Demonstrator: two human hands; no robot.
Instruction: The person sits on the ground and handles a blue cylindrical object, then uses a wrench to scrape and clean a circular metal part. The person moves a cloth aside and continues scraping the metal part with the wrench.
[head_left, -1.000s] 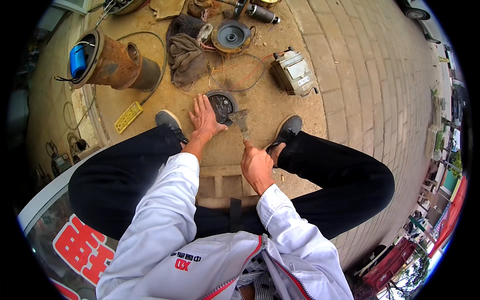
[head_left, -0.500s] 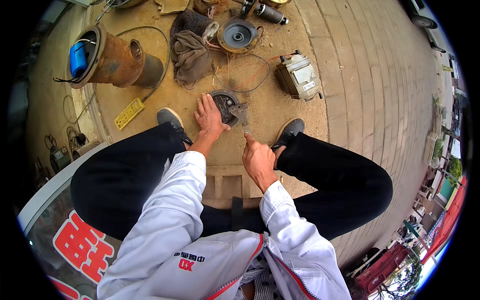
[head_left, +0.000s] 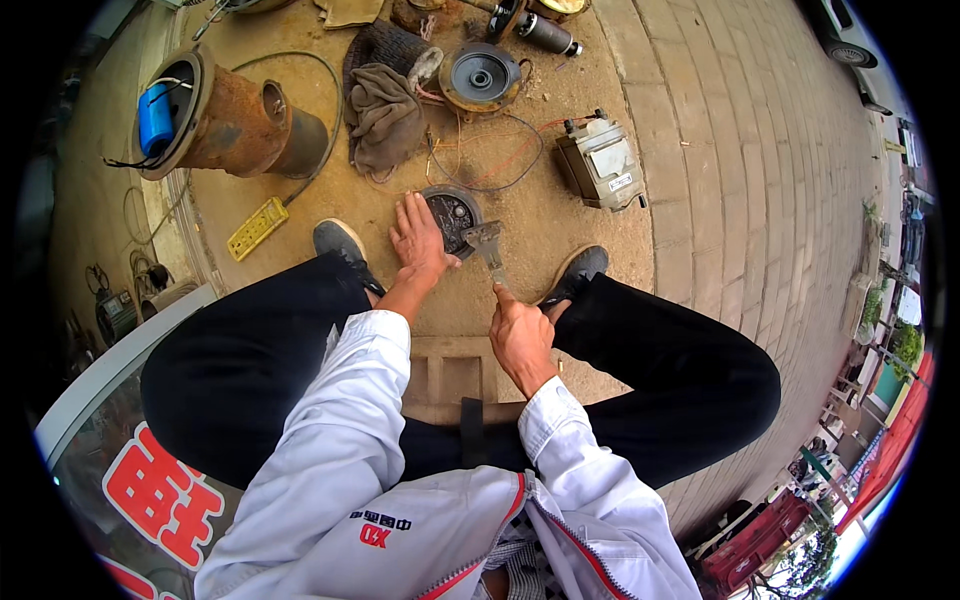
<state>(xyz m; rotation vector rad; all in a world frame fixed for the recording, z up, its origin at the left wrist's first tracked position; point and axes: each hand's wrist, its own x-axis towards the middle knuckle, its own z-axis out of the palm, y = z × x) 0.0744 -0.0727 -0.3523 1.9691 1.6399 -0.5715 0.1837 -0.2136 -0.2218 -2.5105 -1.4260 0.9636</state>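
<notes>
A round dark metal end cover (head_left: 452, 222) with a raised rim lies on the ground between my feet. My left hand (head_left: 416, 232) holds it at the left rim, fingers long and straight against the edge, thumb by the near side. In my right hand (head_left: 522, 335) is a scraper (head_left: 487, 244), its handle mostly hidden by closed fingers. The scraper's broad, worn metal head sits at the right rim of the cover; whether it touches is hard to tell.
A rusty pump housing (head_left: 235, 122) with a blue cylinder stands left, near a yellow power strip (head_left: 258, 228). Ahead lie a brown rag (head_left: 383, 115), a round flange (head_left: 480, 75) and loose wires. A grey boxed meter (head_left: 602, 160) is at right; my shoes (head_left: 578, 275) flank the work.
The scraper's head has drawn back from over the cover toward its right rim, and my right hand has shifted slightly nearer. My left hand keeps its place.
</notes>
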